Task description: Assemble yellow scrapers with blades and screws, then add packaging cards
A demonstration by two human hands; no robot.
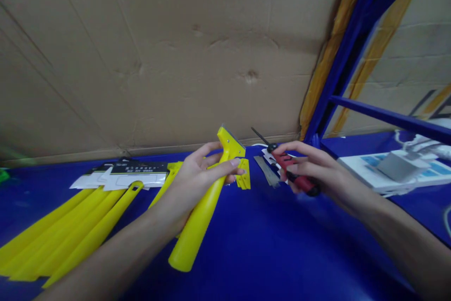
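Observation:
My left hand (pixel 207 169) is closed around the handle of a yellow scraper (pixel 200 219). The scraper tilts, its screwed head with a thin blade edge up and its thick handle end toward me. To the right, my right hand (pixel 313 165) grips a red and black electric screwdriver (pixel 298 174), whose thin bit points up and left, apart from the scraper. Behind the left fingers, small yellow plastic pieces (pixel 244 176) lie on the table. Flat grey metal strips (pixel 266 171) lie between the two hands, partly beside white paper.
Several long yellow handles (pixel 75 230) lie at the left, below black-and-white packaging (pixel 136 174). A white box (pixel 366 169) with a grey block and cables stands at the right. Cardboard (pixel 176 57) backs the blue table (pixel 257 249); a blue metal frame (pixel 338 75) rises at the right.

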